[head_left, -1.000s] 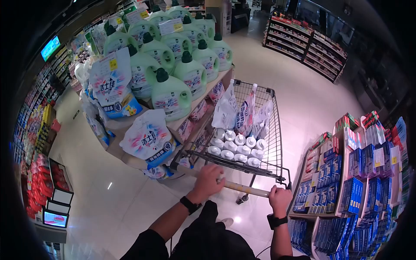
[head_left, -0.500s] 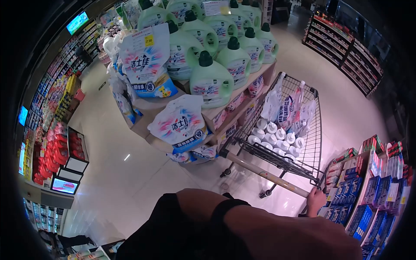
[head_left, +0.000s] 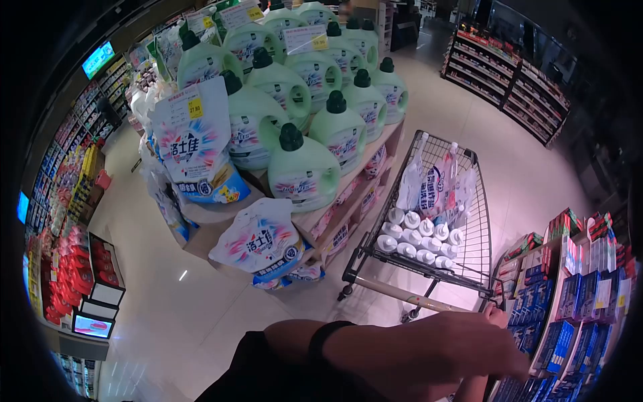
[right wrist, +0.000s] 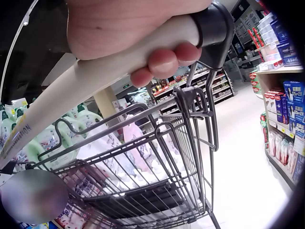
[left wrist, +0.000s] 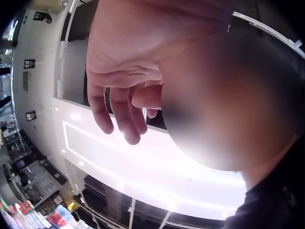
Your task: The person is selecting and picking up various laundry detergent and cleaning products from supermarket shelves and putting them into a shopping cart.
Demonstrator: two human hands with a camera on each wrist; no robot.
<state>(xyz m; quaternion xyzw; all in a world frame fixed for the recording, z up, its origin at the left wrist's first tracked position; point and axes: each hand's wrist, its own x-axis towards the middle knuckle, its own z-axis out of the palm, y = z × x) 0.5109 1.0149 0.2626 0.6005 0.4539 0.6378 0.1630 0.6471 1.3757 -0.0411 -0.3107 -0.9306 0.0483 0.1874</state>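
Note:
My right hand (head_left: 495, 315) grips the right end of the pale handle (head_left: 402, 295) of a wire shopping cart (head_left: 474, 158). The right wrist view shows its fingertips (right wrist: 163, 63) curled around the bar. My left hand (head_left: 462, 345) is raised in the foreground, off the handle and overlapping the right forearm. Its fingers hang loosely bent around nothing in the left wrist view, beside a blurred patch. Inside the cart are several white bottles (head_left: 425, 242) lined up in rows, with upright printed pouches (head_left: 439, 184) behind them.
A display of green detergent jugs (head_left: 305, 174) and large detergent bags (head_left: 258, 238) stands left of the cart. Close on the right is a shelf of blue boxes (head_left: 556, 348). Farther back stands a low shelf rack (head_left: 502, 80); red goods (head_left: 70, 288) line the left.
My left hand has let go of the handle and come up across the view. The right hand keeps its grip. The view swung so the cart appeared farther right, then partly back.

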